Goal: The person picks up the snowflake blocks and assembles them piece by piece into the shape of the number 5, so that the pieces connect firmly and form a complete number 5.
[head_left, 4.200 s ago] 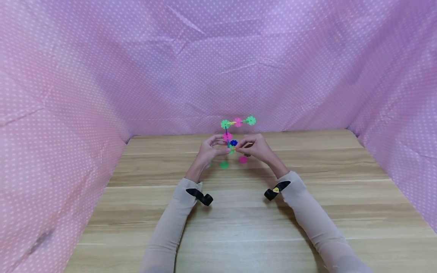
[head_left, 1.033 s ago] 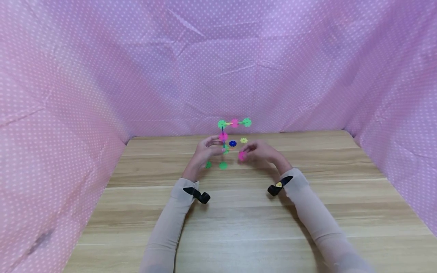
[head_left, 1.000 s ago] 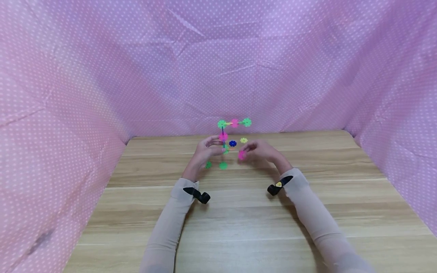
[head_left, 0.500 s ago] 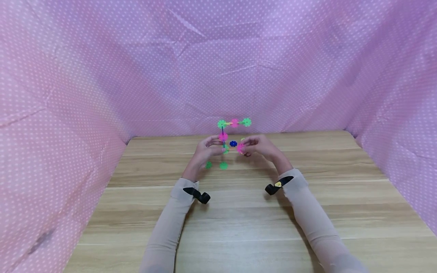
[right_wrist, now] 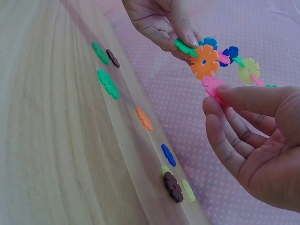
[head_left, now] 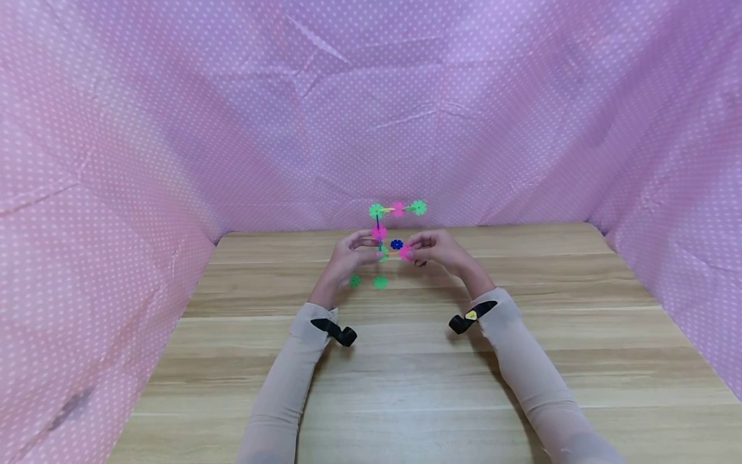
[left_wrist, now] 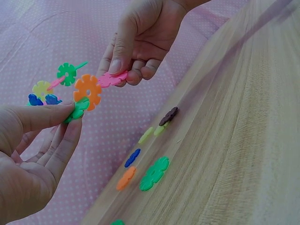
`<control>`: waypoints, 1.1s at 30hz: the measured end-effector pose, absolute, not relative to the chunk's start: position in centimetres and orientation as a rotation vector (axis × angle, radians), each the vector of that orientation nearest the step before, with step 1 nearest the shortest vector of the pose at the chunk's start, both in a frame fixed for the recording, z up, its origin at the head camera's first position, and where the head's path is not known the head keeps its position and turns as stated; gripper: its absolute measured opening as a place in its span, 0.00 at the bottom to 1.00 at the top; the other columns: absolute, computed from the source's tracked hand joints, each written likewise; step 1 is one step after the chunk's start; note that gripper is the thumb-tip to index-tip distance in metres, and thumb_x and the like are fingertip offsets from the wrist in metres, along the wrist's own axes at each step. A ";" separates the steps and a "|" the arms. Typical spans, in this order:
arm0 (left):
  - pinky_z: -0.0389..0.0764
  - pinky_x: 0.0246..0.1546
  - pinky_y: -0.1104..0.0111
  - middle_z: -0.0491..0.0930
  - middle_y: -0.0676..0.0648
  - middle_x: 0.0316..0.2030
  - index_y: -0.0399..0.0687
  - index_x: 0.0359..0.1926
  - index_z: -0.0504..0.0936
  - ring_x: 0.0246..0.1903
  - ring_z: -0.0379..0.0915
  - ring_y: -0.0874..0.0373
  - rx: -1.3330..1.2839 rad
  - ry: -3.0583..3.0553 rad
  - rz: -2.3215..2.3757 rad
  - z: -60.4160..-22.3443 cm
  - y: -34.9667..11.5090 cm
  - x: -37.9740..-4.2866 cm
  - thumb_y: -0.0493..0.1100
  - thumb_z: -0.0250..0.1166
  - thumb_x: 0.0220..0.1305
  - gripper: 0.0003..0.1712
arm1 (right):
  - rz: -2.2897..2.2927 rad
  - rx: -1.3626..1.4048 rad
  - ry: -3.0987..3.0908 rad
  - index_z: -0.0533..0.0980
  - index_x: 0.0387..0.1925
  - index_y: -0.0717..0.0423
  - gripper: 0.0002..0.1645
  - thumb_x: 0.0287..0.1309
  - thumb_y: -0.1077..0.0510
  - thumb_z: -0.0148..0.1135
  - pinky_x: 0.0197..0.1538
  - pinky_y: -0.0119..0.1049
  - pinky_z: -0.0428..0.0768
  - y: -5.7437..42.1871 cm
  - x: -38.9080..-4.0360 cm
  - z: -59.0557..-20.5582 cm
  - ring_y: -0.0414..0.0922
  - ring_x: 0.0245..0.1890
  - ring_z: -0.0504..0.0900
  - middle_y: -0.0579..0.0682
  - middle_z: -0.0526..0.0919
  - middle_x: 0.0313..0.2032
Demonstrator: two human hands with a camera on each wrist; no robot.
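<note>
The person's left hand [head_left: 346,258] had its grip closed on a green disc [left_wrist: 78,110], thumb against fingertips, while the right hand [head_left: 443,251] had its grip pinching a pink disc [left_wrist: 112,79] by the edge. An orange disc [right_wrist: 205,62] stood between the two, joined to the green disc and meeting the pink disc at its rim; how deeply the pink disc sat in a notch could not be told. The orange and green discs belonged to a chain of notched discs held up off the surface [head_left: 371,374]. From the left hand the chain rose to a green corner disc [head_left: 376,211], then ran rightward in the head view to a green end disc [head_left: 419,207]. Below, loose pieces lay on the surface: a large green piece [right_wrist: 108,84], an orange piece [right_wrist: 144,119], a blue piece [right_wrist: 168,155] and a brown piece [right_wrist: 173,187], which overlapped one yellow piece [right_wrist: 164,169] and lay just beside another. A pink dotted cloth [head_left: 371,129] hung behind the surface.
</note>
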State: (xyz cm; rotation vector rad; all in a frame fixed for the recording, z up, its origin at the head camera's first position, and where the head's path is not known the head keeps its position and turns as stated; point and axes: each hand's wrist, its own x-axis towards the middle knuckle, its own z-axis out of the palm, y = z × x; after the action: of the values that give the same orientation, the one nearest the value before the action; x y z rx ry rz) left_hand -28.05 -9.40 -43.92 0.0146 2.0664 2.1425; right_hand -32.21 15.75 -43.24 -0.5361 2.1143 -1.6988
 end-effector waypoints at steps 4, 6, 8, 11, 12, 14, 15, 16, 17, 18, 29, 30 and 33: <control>0.84 0.57 0.62 0.78 0.41 0.58 0.49 0.67 0.75 0.51 0.80 0.54 0.019 2.069 2.143 -44.0 -9.3 -28.0 0.33 0.72 0.61 0.33 | -1.692 -0.538 2.122 0.79 0.52 0.71 0.18 0.63 0.65 0.68 0.52 0.57 0.85 15.7 -32.1 -43.1 0.42 0.34 0.86 0.46 0.88 0.32; 0.84 0.56 0.63 0.79 0.41 0.57 0.49 0.66 0.75 0.50 0.80 0.54 0.019 2.071 2.142 -44.0 -9.3 -28.0 0.33 0.73 0.61 0.33 | -1.691 -0.536 2.125 0.80 0.52 0.70 0.18 0.63 0.65 0.69 0.53 0.58 0.85 15.7 -32.0 -43.0 0.41 0.33 0.85 0.46 0.88 0.32; 0.84 0.56 0.63 0.79 0.41 0.57 0.49 0.66 0.76 0.50 0.80 0.54 0.016 2.069 2.146 -44.1 -9.2 -28.0 0.33 0.73 0.60 0.32 | -1.687 -0.537 2.128 0.80 0.52 0.70 0.18 0.63 0.65 0.69 0.53 0.59 0.84 15.7 -31.9 -43.0 0.40 0.33 0.85 0.45 0.88 0.32; 0.84 0.55 0.64 0.79 0.42 0.57 0.48 0.65 0.76 0.51 0.80 0.54 0.020 2.078 2.138 -44.1 -9.1 -28.0 0.33 0.73 0.60 0.32 | -1.680 -0.545 2.135 0.80 0.51 0.70 0.17 0.63 0.65 0.69 0.53 0.60 0.84 15.7 -31.7 -42.9 0.40 0.33 0.85 0.45 0.88 0.32; 0.84 0.55 0.64 0.79 0.42 0.57 0.47 0.66 0.76 0.51 0.80 0.54 0.024 2.085 2.131 -44.1 -9.1 -27.9 0.33 0.73 0.60 0.32 | -1.678 -0.548 2.138 0.81 0.51 0.69 0.17 0.63 0.65 0.69 0.53 0.61 0.83 15.7 -31.7 -42.9 0.41 0.33 0.85 0.45 0.88 0.32; 0.83 0.56 0.64 0.80 0.42 0.57 0.46 0.66 0.75 0.53 0.79 0.53 0.032 2.100 2.112 -44.1 -9.0 -27.9 0.33 0.72 0.61 0.33 | -1.671 -0.556 2.148 0.81 0.51 0.69 0.17 0.63 0.64 0.69 0.53 0.62 0.83 15.7 -31.6 -42.9 0.44 0.34 0.85 0.45 0.88 0.32; 0.83 0.56 0.64 0.80 0.42 0.57 0.46 0.67 0.75 0.54 0.79 0.52 0.036 2.110 2.099 -44.1 -9.0 -27.9 0.34 0.73 0.61 0.33 | -1.667 -0.561 2.155 0.81 0.51 0.68 0.16 0.63 0.64 0.68 0.53 0.62 0.82 15.7 -31.6 -42.9 0.47 0.35 0.85 0.45 0.88 0.32; 0.82 0.57 0.63 0.80 0.42 0.58 0.47 0.68 0.74 0.55 0.79 0.50 0.038 2.109 2.091 -44.1 -9.0 -27.9 0.34 0.72 0.61 0.34 | -1.670 -0.556 2.156 0.82 0.51 0.68 0.16 0.63 0.64 0.68 0.54 0.64 0.82 15.7 -31.6 -42.9 0.49 0.36 0.85 0.46 0.88 0.32; 0.82 0.58 0.62 0.79 0.41 0.59 0.47 0.69 0.73 0.57 0.78 0.49 0.038 2.104 2.087 -44.1 -8.9 -27.9 0.33 0.72 0.61 0.35 | -1.669 -0.556 2.159 0.82 0.51 0.68 0.16 0.63 0.64 0.68 0.54 0.64 0.82 15.7 -31.6 -42.9 0.50 0.36 0.85 0.46 0.88 0.32; 0.82 0.58 0.62 0.78 0.41 0.61 0.48 0.70 0.72 0.58 0.78 0.48 0.036 2.101 2.080 -44.1 -8.9 -27.9 0.33 0.72 0.61 0.36 | -1.671 -0.555 2.161 0.82 0.51 0.68 0.16 0.63 0.64 0.68 0.54 0.64 0.81 15.7 -31.6 -42.9 0.51 0.37 0.85 0.46 0.88 0.32; 0.83 0.52 0.67 0.84 0.38 0.52 0.54 0.68 0.72 0.46 0.82 0.57 -0.019 2.096 2.078 -44.2 -8.4 -28.0 0.34 0.74 0.61 0.36 | -1.700 -0.617 2.188 0.82 0.51 0.66 0.16 0.63 0.63 0.69 0.42 0.48 0.87 15.1 -31.4 -42.8 0.48 0.33 0.84 0.44 0.87 0.32; 0.83 0.54 0.66 0.84 0.38 0.51 0.54 0.68 0.72 0.45 0.83 0.58 -0.016 2.092 2.080 -44.3 -8.4 -28.0 0.34 0.74 0.61 0.36 | -1.709 -0.622 2.187 0.82 0.51 0.67 0.16 0.63 0.63 0.69 0.40 0.46 0.87 15.1 -31.4 -42.8 0.47 0.32 0.83 0.44 0.87 0.32; 0.82 0.59 0.60 0.85 0.38 0.52 0.54 0.68 0.72 0.43 0.86 0.57 0.004 2.080 2.079 -44.2 -8.3 -27.9 0.35 0.73 0.62 0.35 | -1.737 -0.629 2.185 0.82 0.50 0.68 0.15 0.63 0.64 0.68 0.37 0.41 0.86 15.1 -31.4 -42.9 0.41 0.28 0.82 0.44 0.87 0.31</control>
State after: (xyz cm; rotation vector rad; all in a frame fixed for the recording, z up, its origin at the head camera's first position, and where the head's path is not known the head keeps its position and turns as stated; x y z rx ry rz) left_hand -27.89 -8.29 -44.24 0.0037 2.0799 2.0791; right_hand -31.43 15.11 -42.93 -0.6294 2.1850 -1.7373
